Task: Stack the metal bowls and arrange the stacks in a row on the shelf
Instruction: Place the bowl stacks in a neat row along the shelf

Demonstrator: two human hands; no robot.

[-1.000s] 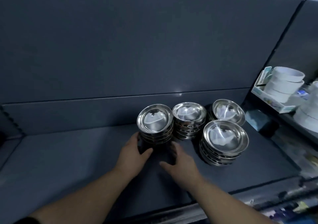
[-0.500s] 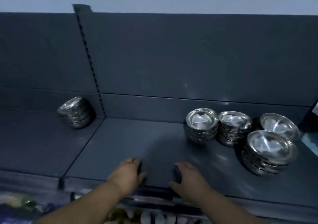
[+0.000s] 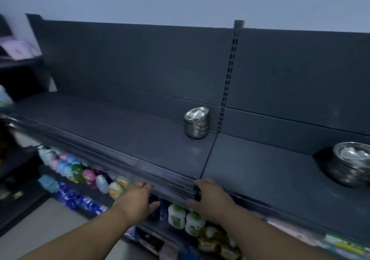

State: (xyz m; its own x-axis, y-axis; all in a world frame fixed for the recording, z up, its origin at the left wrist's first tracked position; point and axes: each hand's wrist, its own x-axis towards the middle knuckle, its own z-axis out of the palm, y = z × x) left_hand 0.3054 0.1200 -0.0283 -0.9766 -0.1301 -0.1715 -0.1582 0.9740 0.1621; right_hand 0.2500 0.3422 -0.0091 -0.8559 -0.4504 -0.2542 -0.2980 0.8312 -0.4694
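Bowl stack [image 3: 197,125] stands on shelf [image 3: 140,131] well beyond left grip [image 3: 138,197] and right grip [image 3: 210,196] — both slack, empty.

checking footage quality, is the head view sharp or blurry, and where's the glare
Head view: dim and bluish; bottles below the shelf smeared by motion blur, worst at the left; middle bowl stack fairly sharp with bright glints.
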